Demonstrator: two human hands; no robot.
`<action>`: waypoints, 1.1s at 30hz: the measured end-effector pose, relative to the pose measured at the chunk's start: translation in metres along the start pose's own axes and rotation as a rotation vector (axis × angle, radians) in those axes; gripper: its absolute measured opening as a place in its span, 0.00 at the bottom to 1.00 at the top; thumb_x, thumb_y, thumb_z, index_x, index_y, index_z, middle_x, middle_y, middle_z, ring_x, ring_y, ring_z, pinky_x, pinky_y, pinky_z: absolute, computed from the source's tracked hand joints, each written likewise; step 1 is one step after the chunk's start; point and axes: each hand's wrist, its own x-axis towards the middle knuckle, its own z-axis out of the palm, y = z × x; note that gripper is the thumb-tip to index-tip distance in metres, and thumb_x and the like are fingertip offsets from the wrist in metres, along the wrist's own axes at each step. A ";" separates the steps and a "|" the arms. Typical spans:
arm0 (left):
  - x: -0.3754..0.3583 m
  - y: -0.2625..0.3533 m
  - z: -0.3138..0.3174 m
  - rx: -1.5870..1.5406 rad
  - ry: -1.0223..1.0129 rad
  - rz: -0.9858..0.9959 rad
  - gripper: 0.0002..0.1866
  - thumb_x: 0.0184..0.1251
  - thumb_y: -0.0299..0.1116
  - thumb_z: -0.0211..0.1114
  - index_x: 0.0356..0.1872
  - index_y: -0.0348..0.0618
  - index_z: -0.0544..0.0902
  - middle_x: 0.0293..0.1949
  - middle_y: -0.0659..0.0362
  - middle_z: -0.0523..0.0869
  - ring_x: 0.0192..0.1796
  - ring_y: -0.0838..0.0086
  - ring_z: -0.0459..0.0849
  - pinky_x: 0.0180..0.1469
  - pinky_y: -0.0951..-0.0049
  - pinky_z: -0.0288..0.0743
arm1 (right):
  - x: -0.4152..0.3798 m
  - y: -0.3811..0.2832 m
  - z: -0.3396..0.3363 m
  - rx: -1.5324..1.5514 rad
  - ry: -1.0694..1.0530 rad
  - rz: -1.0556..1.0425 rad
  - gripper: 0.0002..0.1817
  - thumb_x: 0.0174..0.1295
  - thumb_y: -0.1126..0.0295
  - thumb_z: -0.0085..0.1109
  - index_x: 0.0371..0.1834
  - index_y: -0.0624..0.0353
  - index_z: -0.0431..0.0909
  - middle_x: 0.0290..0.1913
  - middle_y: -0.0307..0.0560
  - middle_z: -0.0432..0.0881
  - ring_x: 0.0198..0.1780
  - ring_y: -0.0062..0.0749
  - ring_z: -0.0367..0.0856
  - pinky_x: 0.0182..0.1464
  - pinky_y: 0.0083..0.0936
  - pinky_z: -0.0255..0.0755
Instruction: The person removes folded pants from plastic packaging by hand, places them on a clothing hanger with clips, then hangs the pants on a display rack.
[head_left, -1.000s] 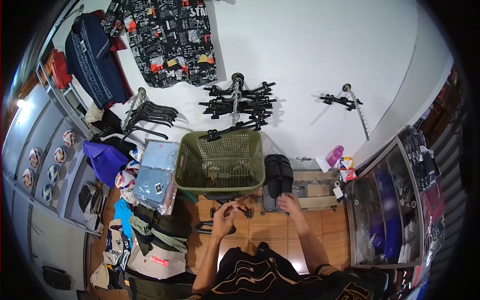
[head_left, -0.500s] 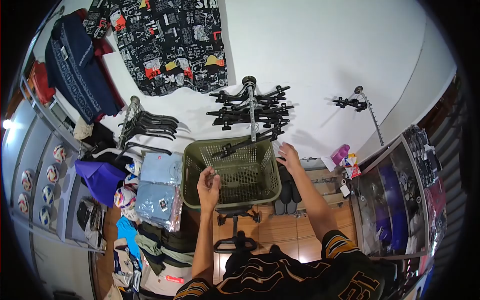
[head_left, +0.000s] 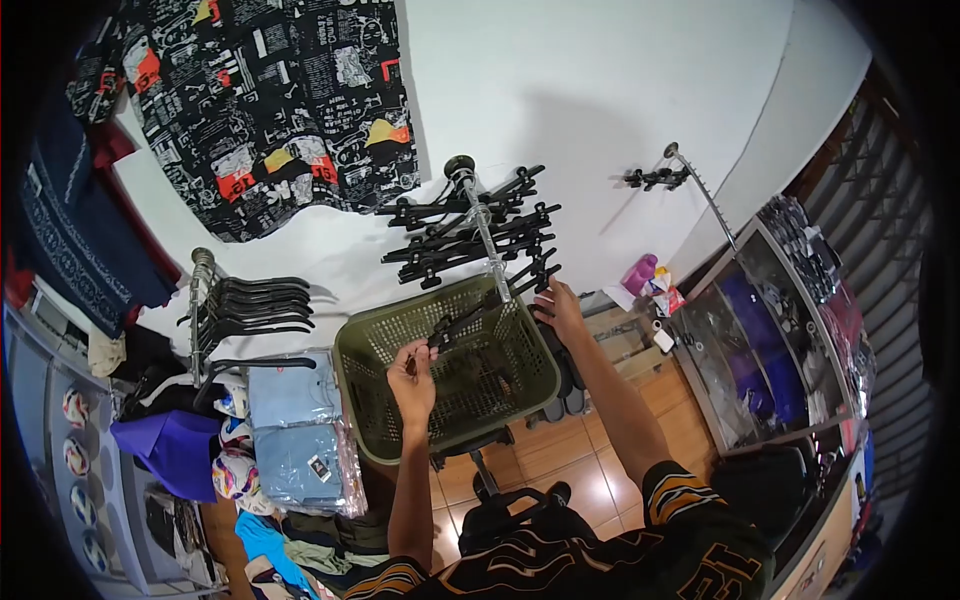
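Note:
A black clip hanger (head_left: 462,322) is at the front end of a metal wall rod (head_left: 487,240), slanting above a dark green plastic basket (head_left: 352,400). My left hand (head_left: 412,382) is over the basket, fingers closed at the hanger's lower left clip. At the hanger's other end, my right hand (head_left: 560,308) has its fingers bent around the right clip, beside the basket's right rim. Several more black clip hangers (head_left: 440,250) hang behind on the same rod. The basket rests on a black stool-like base (head_left: 485,475); small dark items lie inside it.
Black hangers (head_left: 262,305) hang on another rod at left. Folded light-blue clothes in plastic (head_left: 295,455) lie beside the basket, near a purple cloth (head_left: 170,450). A glass cabinet (head_left: 745,350) stands at right. A black printed garment (head_left: 290,110) hangs on the wall.
My view has turned to the right and nearer the basket. Both hands have moved from apart in the air to the two ends of the front clip hanger.

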 end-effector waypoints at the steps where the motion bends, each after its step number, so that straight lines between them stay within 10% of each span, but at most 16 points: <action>1: 0.001 0.004 0.000 -0.031 0.000 0.002 0.14 0.76 0.33 0.60 0.46 0.28 0.81 0.36 0.58 0.86 0.40 0.79 0.84 0.46 0.79 0.78 | -0.006 -0.003 -0.002 0.003 0.011 -0.002 0.31 0.72 0.47 0.51 0.67 0.59 0.64 0.57 0.50 0.74 0.58 0.40 0.77 0.53 0.41 0.77; 18: -0.123 0.025 0.015 0.015 -0.360 -0.134 0.11 0.74 0.31 0.61 0.45 0.32 0.84 0.33 0.60 0.86 0.36 0.80 0.83 0.43 0.79 0.78 | -0.218 0.078 -0.173 0.398 0.275 -0.012 0.18 0.72 0.50 0.52 0.37 0.53 0.73 0.34 0.39 0.78 0.43 0.31 0.83 0.43 0.31 0.76; 24: -0.254 0.033 0.065 0.170 -0.841 -0.151 0.10 0.73 0.31 0.63 0.43 0.32 0.84 0.31 0.65 0.82 0.31 0.86 0.71 0.34 0.80 0.67 | -0.436 0.157 -0.281 0.461 0.750 -0.060 0.11 0.73 0.55 0.53 0.39 0.49 0.72 0.31 0.32 0.74 0.34 0.23 0.79 0.41 0.32 0.79; 33: -0.489 0.075 0.144 -0.012 -1.480 -0.181 0.10 0.72 0.31 0.64 0.44 0.34 0.85 0.34 0.63 0.85 0.36 0.83 0.79 0.40 0.81 0.73 | -0.765 0.253 -0.342 0.618 1.411 -0.297 0.12 0.70 0.66 0.57 0.54 0.49 0.71 0.42 0.36 0.84 0.38 0.24 0.85 0.34 0.22 0.78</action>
